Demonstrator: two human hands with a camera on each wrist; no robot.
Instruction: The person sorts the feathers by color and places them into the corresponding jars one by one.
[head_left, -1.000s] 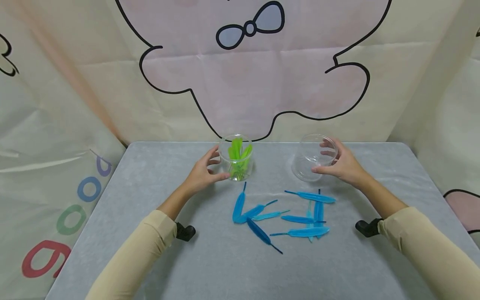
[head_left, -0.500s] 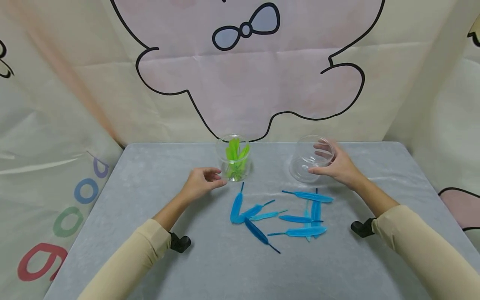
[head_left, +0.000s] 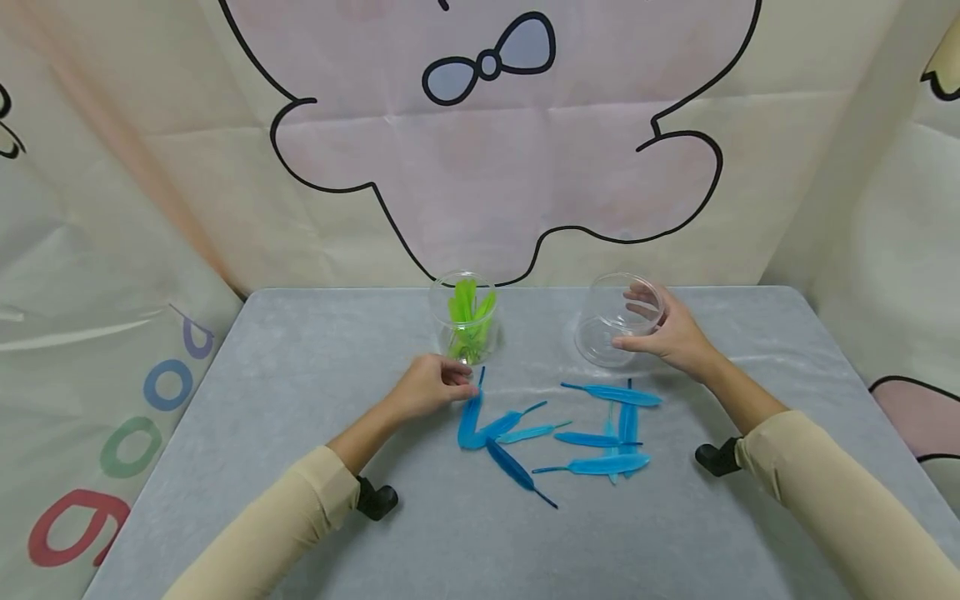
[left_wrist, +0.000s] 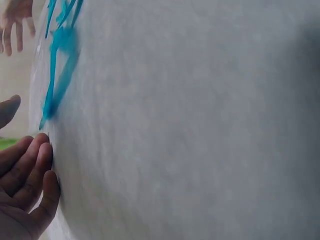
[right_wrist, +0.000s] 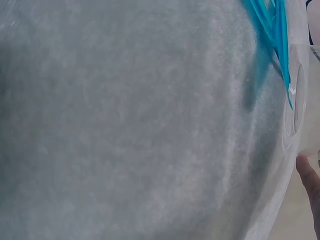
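Note:
In the head view my left hand (head_left: 431, 385) is over the quill end of a blue feather (head_left: 471, 417), just in front of a clear plastic cup of green feathers (head_left: 471, 312). The left wrist view shows the thumb (left_wrist: 9, 111) apart from the bent fingers (left_wrist: 30, 170), with a feather tip near the gap. My right hand (head_left: 675, 337) holds a second clear cup (head_left: 600, 329), thumb at the near side and fingers round the far side. That cup holds nothing and leans towards the hand in the head view.
Several more blue feathers lie on the grey table (head_left: 480, 550), some crossing each other, such as a dark blue feather (head_left: 513, 465) and a lighter one (head_left: 603, 464). A printed cloth backdrop (head_left: 480, 167) rises behind the table's back edge.
My left hand has come away from the side of the cup of green feathers and moved nearer and rightward to the blue feather's quill. The right hand stays on its cup.

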